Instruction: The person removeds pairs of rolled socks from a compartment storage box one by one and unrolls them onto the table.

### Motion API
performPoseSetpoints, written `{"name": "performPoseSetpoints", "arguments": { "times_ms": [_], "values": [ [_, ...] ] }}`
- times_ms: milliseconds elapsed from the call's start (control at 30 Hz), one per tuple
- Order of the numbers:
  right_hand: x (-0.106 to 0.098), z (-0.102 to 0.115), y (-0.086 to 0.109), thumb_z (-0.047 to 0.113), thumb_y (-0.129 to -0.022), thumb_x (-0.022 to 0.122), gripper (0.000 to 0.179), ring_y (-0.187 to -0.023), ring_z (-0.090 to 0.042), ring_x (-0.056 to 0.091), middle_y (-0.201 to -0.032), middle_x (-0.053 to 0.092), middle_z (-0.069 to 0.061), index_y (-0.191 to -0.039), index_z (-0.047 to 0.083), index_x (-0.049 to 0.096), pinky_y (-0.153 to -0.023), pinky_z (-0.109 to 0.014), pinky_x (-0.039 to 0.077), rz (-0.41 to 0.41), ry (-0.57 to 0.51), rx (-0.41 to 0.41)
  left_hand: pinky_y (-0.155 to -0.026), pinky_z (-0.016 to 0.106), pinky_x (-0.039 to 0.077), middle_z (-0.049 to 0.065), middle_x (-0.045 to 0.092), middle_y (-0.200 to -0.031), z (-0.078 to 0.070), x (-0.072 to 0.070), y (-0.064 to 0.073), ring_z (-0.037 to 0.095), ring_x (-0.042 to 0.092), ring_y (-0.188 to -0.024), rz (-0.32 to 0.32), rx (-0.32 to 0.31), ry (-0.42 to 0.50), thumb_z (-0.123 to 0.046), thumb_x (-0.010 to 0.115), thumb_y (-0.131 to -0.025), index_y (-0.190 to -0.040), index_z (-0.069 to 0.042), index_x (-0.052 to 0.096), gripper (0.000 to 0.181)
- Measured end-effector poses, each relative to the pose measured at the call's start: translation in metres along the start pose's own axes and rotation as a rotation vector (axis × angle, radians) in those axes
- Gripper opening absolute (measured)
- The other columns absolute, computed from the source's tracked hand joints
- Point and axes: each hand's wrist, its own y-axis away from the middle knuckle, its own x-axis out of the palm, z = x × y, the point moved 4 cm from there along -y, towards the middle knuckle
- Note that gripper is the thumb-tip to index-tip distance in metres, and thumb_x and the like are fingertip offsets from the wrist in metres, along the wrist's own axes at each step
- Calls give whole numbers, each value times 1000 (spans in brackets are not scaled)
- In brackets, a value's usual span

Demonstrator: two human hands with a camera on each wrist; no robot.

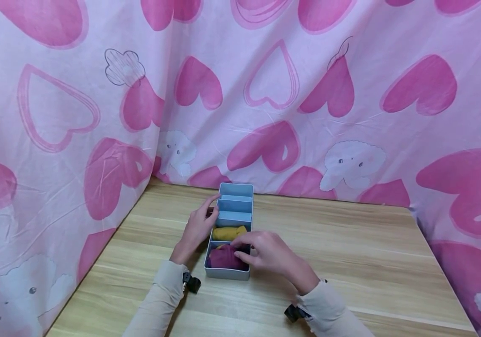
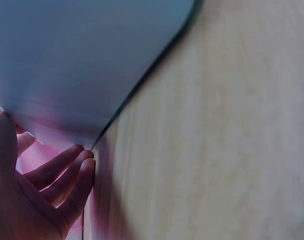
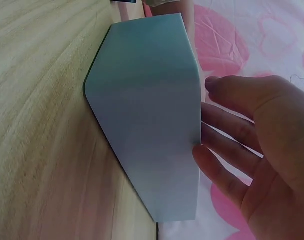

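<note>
A long grey-blue divided box (image 1: 226,274) stands lengthwise on the table. Its nearest compartment contains a bundled maroon cloth (image 1: 222,258), with a bit of yellow showing behind it. One compartment further back lies a rolled mustard-yellow cloth (image 1: 226,233). My left hand (image 1: 196,229) steadies the box's left side, its extended fingertips against the wall (image 2: 86,75). From the right, my right hand (image 1: 270,252) reaches over the rim, thumb and forefinger at the maroon cloth. In the right wrist view one fingertip (image 3: 202,154) is right at the box rim; other fingertips are hidden behind the wall.
Two back compartments (image 1: 235,206) of the box show bare blue walls and dividers. The wooden table (image 1: 341,262) extends on both sides. A pink heart-print curtain (image 1: 261,107) hangs along the table's back and sides. Each wrist wears a small black camera (image 1: 193,283).
</note>
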Motion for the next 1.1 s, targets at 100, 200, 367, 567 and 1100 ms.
{"name": "performPoseSetpoints", "arguments": {
  "times_ms": [100,200,367,567,1100],
  "values": [
    [2,1,-2,39,-102,77,26,-98,0,72,-117,80,16,-125,27,80,-87,-24,61,26,7,25,-107,58,57,8,75,-134,0,0,1,28,72,-122,4,0,5,-40,54,-112,-157,-44,52,45],
    [4,3,-5,42,-99,79,30,-96,0,73,-116,81,15,-125,27,81,-85,-23,60,43,26,39,-108,59,57,9,75,-136,-1,-1,1,28,72,-124,7,4,10,-40,54,-112,-158,-43,52,46],
    [5,9,-10,46,-95,83,36,-93,-2,72,-115,81,13,-125,26,81,-81,-23,59,69,84,38,-106,58,58,9,75,-134,-3,-2,2,28,72,-122,5,11,14,-39,55,-112,-158,-41,53,46],
    [6,10,-15,47,-91,87,39,-80,-2,62,-111,82,13,-124,27,83,-69,-20,50,116,111,84,-106,57,58,8,75,-134,-4,-1,2,27,72,-120,7,12,8,-39,55,-112,-158,-41,52,46],
    [3,20,-20,42,-82,95,49,-88,-6,65,-112,81,12,-128,32,81,-72,-27,53,263,180,173,-109,58,57,9,74,-138,-3,0,2,28,71,-125,10,-2,23,-39,54,-112,-159,-39,52,47]
  ]
}}
